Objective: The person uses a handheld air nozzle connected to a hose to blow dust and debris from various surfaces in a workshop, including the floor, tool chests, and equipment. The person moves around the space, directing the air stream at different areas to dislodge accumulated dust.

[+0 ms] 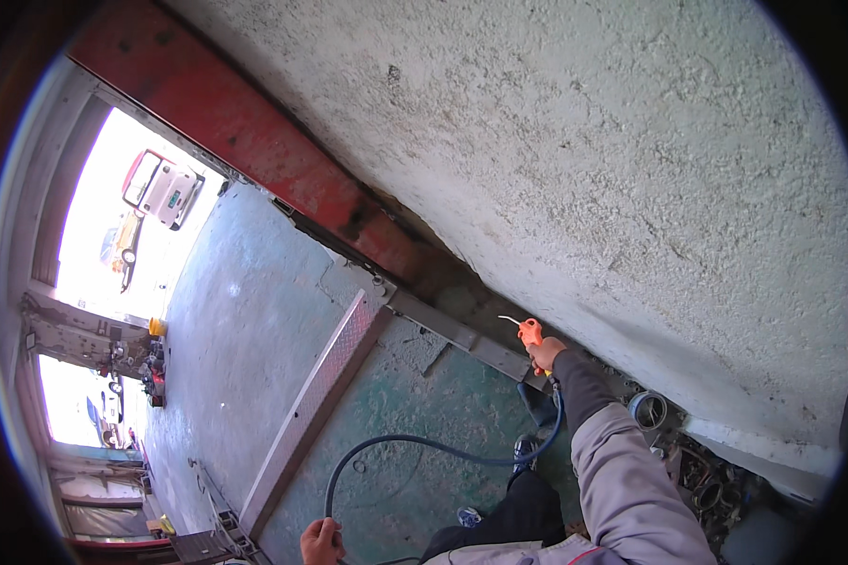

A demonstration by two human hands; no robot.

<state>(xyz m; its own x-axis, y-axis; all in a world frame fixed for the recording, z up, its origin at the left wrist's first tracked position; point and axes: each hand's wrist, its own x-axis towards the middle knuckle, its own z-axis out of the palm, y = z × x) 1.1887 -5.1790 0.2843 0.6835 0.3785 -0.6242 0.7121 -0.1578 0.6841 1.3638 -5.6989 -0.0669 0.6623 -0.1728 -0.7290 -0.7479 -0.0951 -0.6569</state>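
Note:
My right hand (546, 354) is closed around the handle of an orange air blow gun (530, 331). Its thin bent nozzle points left, over the dark strip of floor at the foot of the wall. From the bottom of the gun a dark blue air hose (415, 439) loops down and across to the left. At the lower edge my left hand (321, 542) is closed round that hose, which runs on below it toward my body.
A rough white wall (612, 169) rises on the right, beside a red steel post (254, 141). A metal ramp plate (316, 400) crosses the green floor (386, 386). Metal scrap parts (702, 471) lie at lower right. Vehicles (165, 188) stand outside the doorway.

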